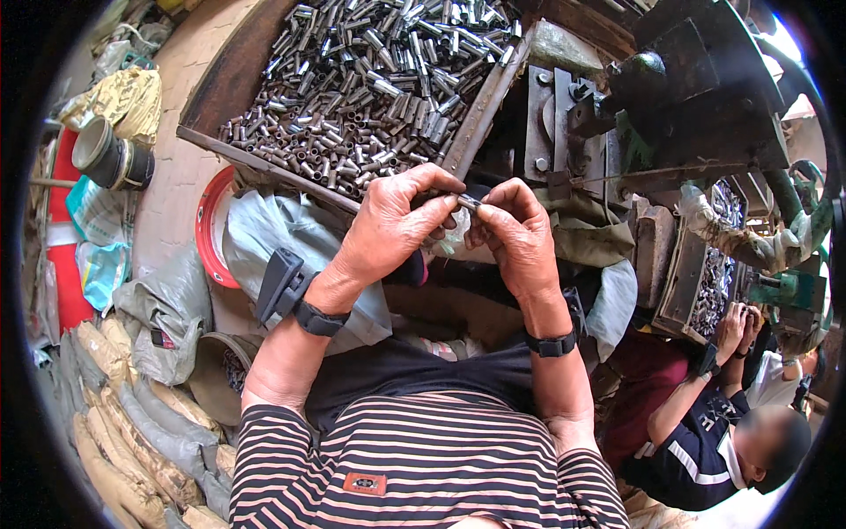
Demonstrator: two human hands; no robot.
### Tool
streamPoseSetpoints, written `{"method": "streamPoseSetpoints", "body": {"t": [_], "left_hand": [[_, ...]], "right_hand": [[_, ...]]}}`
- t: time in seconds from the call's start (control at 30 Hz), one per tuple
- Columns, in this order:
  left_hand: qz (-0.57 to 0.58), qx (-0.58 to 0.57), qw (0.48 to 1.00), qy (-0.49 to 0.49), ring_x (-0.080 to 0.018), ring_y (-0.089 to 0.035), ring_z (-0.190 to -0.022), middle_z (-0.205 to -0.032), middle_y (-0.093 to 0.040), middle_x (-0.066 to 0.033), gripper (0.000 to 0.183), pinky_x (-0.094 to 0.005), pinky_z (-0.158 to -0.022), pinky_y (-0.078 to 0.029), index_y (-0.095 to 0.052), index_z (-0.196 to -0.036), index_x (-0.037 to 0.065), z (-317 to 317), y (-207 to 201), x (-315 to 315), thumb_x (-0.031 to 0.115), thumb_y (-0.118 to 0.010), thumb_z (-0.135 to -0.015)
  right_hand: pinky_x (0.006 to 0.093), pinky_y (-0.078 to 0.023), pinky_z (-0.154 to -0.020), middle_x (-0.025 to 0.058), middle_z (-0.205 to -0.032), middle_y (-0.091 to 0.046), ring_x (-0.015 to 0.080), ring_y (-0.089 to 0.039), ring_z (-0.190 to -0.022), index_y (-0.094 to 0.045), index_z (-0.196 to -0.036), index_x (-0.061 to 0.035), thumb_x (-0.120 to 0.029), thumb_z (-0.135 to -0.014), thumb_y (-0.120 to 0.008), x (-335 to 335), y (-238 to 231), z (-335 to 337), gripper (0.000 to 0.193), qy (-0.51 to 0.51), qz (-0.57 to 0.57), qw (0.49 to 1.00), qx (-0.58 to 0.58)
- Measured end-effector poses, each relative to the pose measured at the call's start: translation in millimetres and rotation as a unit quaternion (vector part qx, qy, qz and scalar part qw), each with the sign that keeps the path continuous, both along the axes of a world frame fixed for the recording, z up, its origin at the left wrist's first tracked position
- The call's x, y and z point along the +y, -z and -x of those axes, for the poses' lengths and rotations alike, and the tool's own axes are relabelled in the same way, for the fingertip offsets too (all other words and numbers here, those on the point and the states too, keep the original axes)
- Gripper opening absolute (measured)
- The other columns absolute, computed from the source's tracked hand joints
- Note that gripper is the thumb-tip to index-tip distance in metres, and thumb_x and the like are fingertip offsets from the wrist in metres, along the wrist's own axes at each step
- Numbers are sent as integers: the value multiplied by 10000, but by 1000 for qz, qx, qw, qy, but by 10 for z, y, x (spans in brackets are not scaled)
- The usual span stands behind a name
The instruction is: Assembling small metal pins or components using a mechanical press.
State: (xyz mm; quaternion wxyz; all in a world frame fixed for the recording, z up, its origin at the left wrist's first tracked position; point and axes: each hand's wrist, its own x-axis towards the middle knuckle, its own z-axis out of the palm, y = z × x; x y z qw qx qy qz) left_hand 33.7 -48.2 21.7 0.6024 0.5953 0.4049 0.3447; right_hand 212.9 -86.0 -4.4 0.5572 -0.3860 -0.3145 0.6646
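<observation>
Where the two hands meet, by the near edge of a large box (pixel 273 169), a small metal piece (pixel 468 203) sits between their fingertips. The left hand (pixel 397 216) closes thumb and forefinger in a pinch toward its left end, and the right hand (pixel 511 231) pinches toward the other end, thumb against bent fingers; how hard either presses I cannot tell, nor whether the hidden fingers touch it too. The piece tilts slightly down to the right, and only a short bright stretch shows between the thumbs. To handle it well, I would judge, a light pinch from both sides serves best: a smooth, narrow surface could roll or slip, and a heavy squeeze would cover more of it. Lining the thumbs up along its length should let it turn evenly without one end kicking out. A drop could easily lose it among the loose metal tubes (pixel 388 79) heaped in the box, so working a little clear of the rim seems wise. With a bolted metal block (pixel 542 123) beyond the right hand, the knuckles also want some room from its hard edges.
</observation>
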Motion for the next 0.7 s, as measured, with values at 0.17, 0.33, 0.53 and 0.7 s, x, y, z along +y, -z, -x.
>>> {"method": "streamPoseSetpoints", "body": {"t": [0.17,0.33,0.53,0.7], "left_hand": [[66,-60,996,-1,-59,-604,-682,-794,-641,-42,167,-210,-597,-505,-611,-1019,-16,71,-13,29,89,-577,-895],[218,-214,952,11,-75,-614,-663,-825,-635,-37,191,-205,-572,-517,-585,-1066,6,142,28,101,114,-575,-909],[231,-290,928,35,-87,-613,-653,-860,-644,-40,301,-190,-537,-496,-555,-1114,29,224,27,250,200,-630,-877],[237,-316,917,56,-83,-587,-646,-837,-632,-27,233,-189,-518,-456,-577,-1068,36,328,64,290,183,-612,-892]], "right_hand": [[247,-503,-572,36,-736,-591,105,-579,-635,-535,-896,-37,-82,-868,-616,25,-14,54,97,19,32,999,15],[248,-497,-570,39,-741,-586,113,-571,-619,-533,-895,-31,-66,-867,-609,120,-70,67,88,-62,39,993,96],[247,-490,-565,46,-747,-583,113,-562,-607,-524,-886,-28,-57,-868,-598,305,-243,190,81,-80,31,989,117],[237,-487,-582,36,-733,-588,98,-566,-619,-550,-887,-18,-87,-874,-605,391,-273,235,89,-123,-1,991,46]]}}
